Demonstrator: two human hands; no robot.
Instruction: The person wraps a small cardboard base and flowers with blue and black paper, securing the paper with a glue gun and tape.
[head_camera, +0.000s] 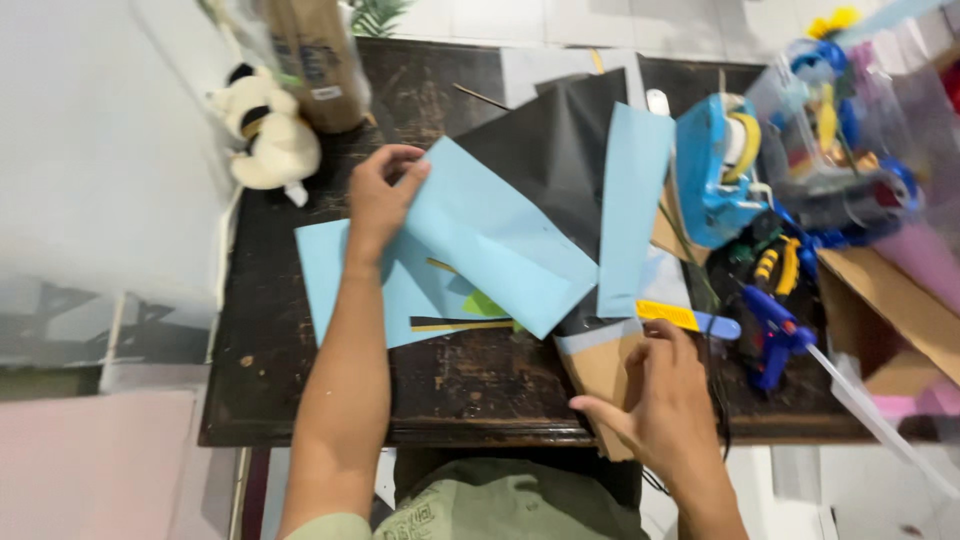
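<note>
My left hand pinches the upper corner of a light blue paper sheet and lifts it off the dark wooden table. Under it lie another light blue sheet, a black paper sheet, a narrow light blue strip, and small yellow, black and green scraps. My right hand hovers near the table's front edge over a brown cardboard piece, fingers spread, holding nothing. A yellow and blue utility knife lies just beyond its fingers.
A blue tape dispenser and a blue glue gun sit at the right, beside a cardboard box and a clear bag of craft items. A white plush toy and a brown bag stand at the back left.
</note>
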